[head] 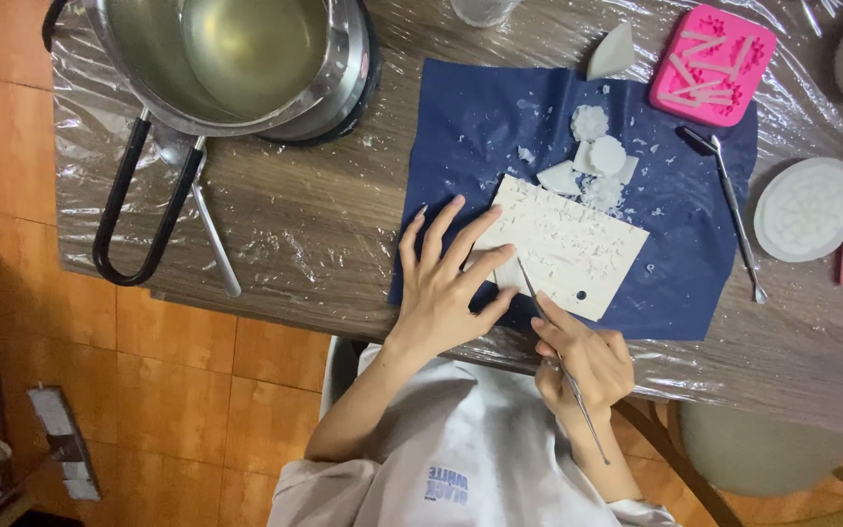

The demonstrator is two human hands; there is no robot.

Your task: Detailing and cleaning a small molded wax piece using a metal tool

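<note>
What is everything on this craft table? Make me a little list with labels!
left hand: flat on the white slab, fingers spread
right hand: holds a thin metal tool, tip on the slab
under the slab: blue cloth
white chunks: heaped beyond the slab
pink mold: far corner of the cloth
metal spatula: lies on the cloth
pot: holds clear liquid
table: covered in plastic wrap

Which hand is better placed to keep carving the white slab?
Right hand, probably: it grips the thin metal tool, tip on the white slab. The left hand lies flat, pinning the slab.
</note>
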